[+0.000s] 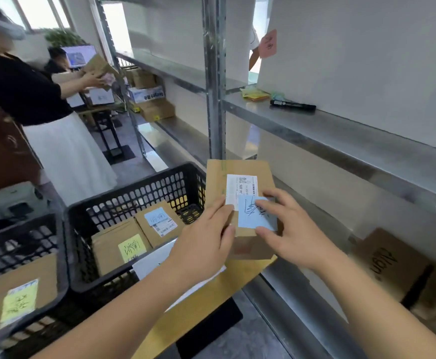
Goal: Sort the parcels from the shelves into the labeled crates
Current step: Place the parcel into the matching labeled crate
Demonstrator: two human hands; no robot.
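1. A cardboard parcel is held up between both hands, just beside the far right corner of the middle black crate and in front of the metal shelves
2. The left hand holds the parcel's left edge, its grip curled round the side with the thumb on the top face
3. The right hand has its grip pinching a blue sticky note that lies on the parcel's top face, overlapping the lower corner of the white shipping label
4. The middle crate holds two flat parcels, one with a yellow note and one with a blue note
5. A second black crate to the left holds a parcel with a yellow note
6. A black marker and a pad of sticky notes lie on the shelf above
7. Another person stands at the far left, handling a parcel
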